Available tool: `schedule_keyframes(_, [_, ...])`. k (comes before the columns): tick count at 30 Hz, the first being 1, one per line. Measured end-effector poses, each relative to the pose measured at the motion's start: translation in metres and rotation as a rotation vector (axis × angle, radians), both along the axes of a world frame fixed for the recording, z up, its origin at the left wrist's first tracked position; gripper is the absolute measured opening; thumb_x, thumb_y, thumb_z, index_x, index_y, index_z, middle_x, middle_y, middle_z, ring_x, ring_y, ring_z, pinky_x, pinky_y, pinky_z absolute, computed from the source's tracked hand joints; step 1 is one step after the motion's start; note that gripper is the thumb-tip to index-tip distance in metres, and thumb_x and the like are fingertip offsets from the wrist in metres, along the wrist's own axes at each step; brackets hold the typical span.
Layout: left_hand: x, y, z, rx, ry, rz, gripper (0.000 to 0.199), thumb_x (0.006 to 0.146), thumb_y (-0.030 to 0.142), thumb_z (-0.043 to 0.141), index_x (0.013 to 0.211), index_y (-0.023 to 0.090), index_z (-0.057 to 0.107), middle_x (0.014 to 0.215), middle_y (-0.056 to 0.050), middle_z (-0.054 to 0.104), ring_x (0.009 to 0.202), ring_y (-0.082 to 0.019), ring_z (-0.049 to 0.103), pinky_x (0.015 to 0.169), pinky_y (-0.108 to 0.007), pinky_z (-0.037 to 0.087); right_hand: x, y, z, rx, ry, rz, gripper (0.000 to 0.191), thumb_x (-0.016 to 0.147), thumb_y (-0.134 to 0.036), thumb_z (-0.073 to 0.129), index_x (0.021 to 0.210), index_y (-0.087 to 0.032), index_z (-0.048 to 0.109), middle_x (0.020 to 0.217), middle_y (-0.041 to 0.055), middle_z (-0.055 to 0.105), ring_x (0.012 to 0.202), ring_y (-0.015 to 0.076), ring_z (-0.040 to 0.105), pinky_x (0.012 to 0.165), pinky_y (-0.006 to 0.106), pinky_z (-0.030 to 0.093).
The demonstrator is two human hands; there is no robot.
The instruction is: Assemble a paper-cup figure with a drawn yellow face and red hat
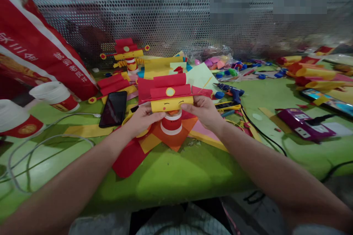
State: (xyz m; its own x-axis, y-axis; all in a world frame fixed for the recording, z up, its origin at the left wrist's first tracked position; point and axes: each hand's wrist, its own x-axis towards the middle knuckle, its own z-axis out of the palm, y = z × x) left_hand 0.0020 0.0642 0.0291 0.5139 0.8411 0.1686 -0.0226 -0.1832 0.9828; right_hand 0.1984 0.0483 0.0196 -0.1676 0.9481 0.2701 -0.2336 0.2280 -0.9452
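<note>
Between my two hands is a paper head (172, 104), a yellow roll with a drawn smiling face under a red rolled hat with a pale round disc. My left hand (143, 119) grips its left end, thumb along the lower edge. At the right end my right hand (202, 110) pinches it, thumb in front. Directly below the head stands a red and white paper cup (171, 123), its top partly hidden by the head and my fingers. Under the cup lies an orange paper sheet (176, 141). A similar finished-looking paper figure (131, 58) stands at the back left.
A black phone (113, 109), stacked cups (53, 95) and a white cable lie left, beside a large red bag (55, 44). Right are a blue glue gun (233, 91), a purple power strip (305, 125) and another phone (328, 102). Coloured paper surrounds the cup.
</note>
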Motion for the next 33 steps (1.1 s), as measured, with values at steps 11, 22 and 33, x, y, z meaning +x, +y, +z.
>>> schedule_keyframes(11, [0.0, -0.001, -0.001, -0.047, -0.009, -0.007, 0.031, 0.058, 0.04, 0.078, 0.08, 0.018, 0.073, 0.093, -0.006, 0.073, 0.087, -0.021, 0.066, 0.086, -0.034, 0.05, 0.0, -0.001, -0.002, 0.028, 0.019, 0.001, 0.025, 0.06, -0.039, 0.076, 0.081, -0.023, 0.073, 0.08, 0.0006, 0.074, 0.081, 0.0188, 0.068, 0.078, 0.035, 0.055])
schedule_keyframes(22, [-0.001, 0.003, -0.008, 0.079, 0.113, 0.01, 0.045, 0.056, 0.029, 0.079, 0.098, 0.016, 0.069, 0.106, -0.01, 0.07, 0.099, -0.025, 0.064, 0.092, -0.04, 0.047, 0.003, 0.007, -0.007, -0.072, 0.246, -0.188, 0.027, 0.054, -0.045, 0.077, 0.061, -0.022, 0.064, 0.058, -0.0031, 0.065, 0.061, 0.015, 0.062, 0.063, 0.03, 0.052])
schedule_keyframes(33, [0.0, 0.002, -0.004, 0.101, 0.098, -0.049, 0.038, 0.062, 0.03, 0.076, 0.097, 0.016, 0.069, 0.112, -0.01, 0.067, 0.107, -0.027, 0.06, 0.097, -0.042, 0.044, 0.018, 0.014, 0.006, 0.132, 0.362, -0.628, 0.044, 0.079, -0.053, 0.049, 0.05, -0.02, 0.051, 0.046, -0.0035, 0.049, 0.042, 0.0076, 0.049, 0.046, 0.022, 0.041])
